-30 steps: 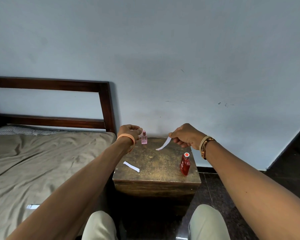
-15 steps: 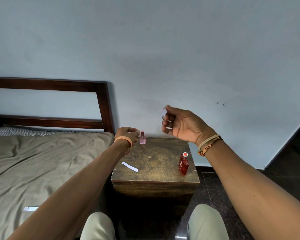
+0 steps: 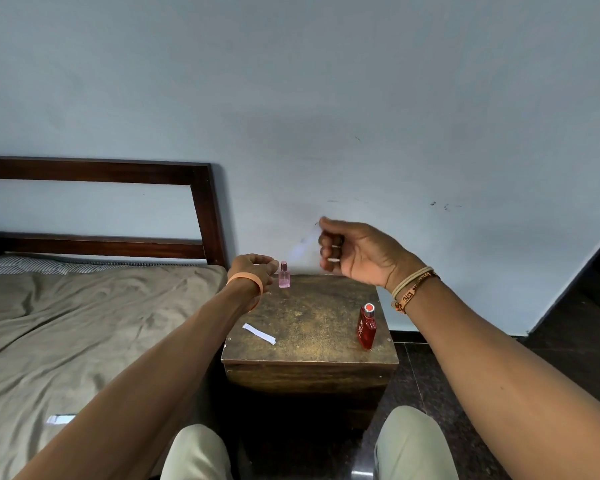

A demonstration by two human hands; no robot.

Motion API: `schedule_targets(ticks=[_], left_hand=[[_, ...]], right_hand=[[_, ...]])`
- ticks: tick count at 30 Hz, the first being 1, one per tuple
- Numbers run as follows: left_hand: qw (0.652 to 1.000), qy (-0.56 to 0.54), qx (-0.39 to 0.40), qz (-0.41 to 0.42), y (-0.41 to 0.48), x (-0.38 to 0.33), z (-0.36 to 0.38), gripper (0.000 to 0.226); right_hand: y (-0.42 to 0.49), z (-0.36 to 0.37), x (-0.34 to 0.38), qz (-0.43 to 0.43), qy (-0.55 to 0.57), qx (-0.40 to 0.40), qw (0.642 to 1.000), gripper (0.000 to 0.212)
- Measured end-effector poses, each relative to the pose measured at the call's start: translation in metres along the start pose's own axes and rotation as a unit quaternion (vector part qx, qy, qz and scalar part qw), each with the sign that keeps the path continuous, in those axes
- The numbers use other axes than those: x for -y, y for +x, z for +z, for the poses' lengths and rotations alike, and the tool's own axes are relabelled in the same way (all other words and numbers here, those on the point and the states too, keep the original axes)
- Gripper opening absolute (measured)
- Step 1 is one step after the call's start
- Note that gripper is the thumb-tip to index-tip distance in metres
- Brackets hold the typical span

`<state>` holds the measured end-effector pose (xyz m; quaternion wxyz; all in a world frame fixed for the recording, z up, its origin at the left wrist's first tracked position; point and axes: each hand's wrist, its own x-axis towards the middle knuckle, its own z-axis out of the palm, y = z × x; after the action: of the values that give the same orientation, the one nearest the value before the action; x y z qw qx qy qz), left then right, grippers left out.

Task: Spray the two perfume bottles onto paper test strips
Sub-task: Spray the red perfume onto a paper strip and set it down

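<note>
**Bedside worktop, both bottles standing**

Pale wall behind a small wooden worktop (image 3: 312, 327). Left hand (image 3: 255, 270) rests just beside the pink bottle (image 3: 284, 276), fingers curled, grip unclear. Right hand (image 3: 355, 251) is raised, pinching a blurred paper strip (image 3: 303, 245). Red bottle (image 3: 367, 326) stands near the right edge; another strip (image 3: 259, 333) lies at the left.

Pale blue-grey wall (image 3: 361, 81) filled the upper frame, with a few small dark marks at right. Dark wooden headboard (image 3: 201, 202) stood against it at left, above a bed (image 3: 84, 327) with rumpled olive-tan sheet and striped pillow edge. Worn brown wooden table (image 3: 309, 372) sat beside the bed. Dark glossy floor (image 3: 568, 323) at right.
</note>
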<state>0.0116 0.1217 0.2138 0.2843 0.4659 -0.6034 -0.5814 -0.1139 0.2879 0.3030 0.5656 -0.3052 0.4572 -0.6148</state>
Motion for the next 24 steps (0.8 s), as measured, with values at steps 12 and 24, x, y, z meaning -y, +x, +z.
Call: schedule_targets(ticks=[12, 24], left_hand=[[1.000, -0.020, 0.020, -0.014, -0.003, 0.001, 0.005, 0.006], [1.000, -0.010, 0.014, -0.013, 0.000, 0.002, 0.004, 0.005]], right_hand=[[0.009, -0.013, -0.024, 0.051, -0.474, -0.137, 0.868, 0.018], [0.017, -0.008, -0.032, 0.089, -0.665, -0.140, 0.729, 0.027]])
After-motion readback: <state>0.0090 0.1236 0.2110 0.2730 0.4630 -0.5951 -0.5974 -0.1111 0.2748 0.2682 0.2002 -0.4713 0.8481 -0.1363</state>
